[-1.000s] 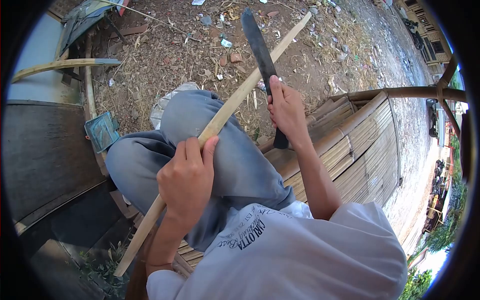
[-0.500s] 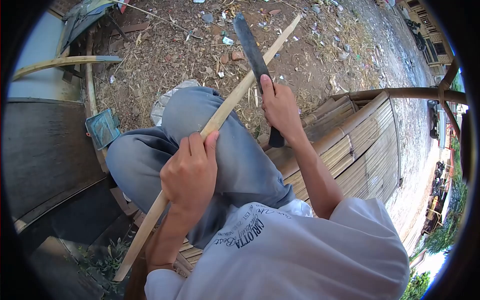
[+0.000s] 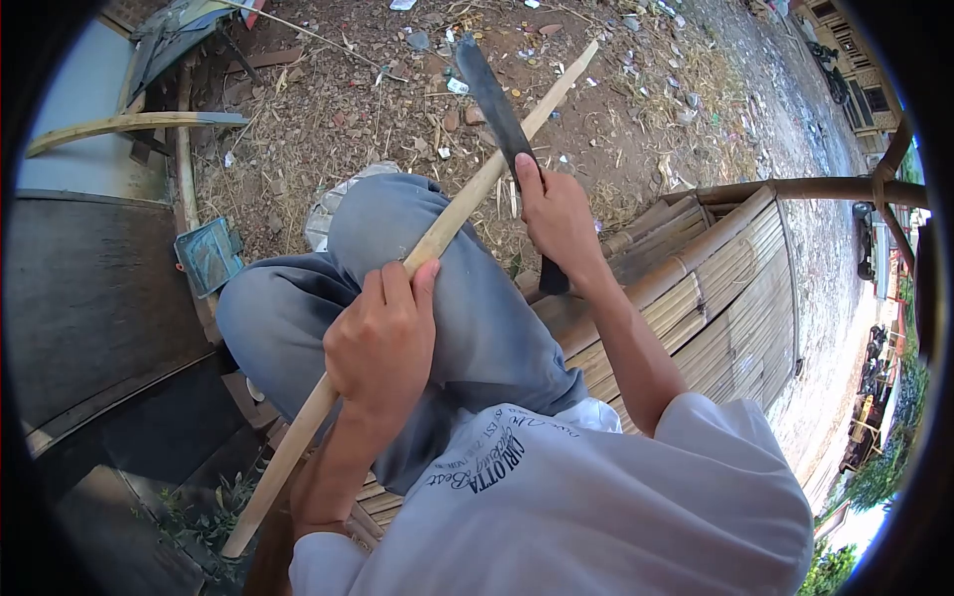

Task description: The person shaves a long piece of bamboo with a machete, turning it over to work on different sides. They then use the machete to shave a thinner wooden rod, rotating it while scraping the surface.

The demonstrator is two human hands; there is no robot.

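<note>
A long pale wooden stick (image 3: 467, 204), tapered at its far end, runs slantwise from lower left to upper right across my raised knee. My left hand (image 3: 383, 333) is closed round its middle, thumb and fingers over the top just behind the knee. In my right hand (image 3: 556, 219) is a machete (image 3: 494, 104) with a dark, broad blade, its tip pointing up and away. The thumb lies along the base of the blade, and the dark handle end pokes out below the fist. The blade crosses over the far part of the stick in this view.
A bamboo slat bench (image 3: 735, 288) extends to the right under me. Bare ground ahead carries chips, litter and brick bits (image 3: 474, 115). At left are a blue plastic tray (image 3: 209, 258), a dark panel (image 3: 94, 298) and a curved wooden piece (image 3: 139, 121).
The machete's tip has shifted slightly left and down with my right hand. The stick and my left hand stay almost in place, as the view moves a little.
</note>
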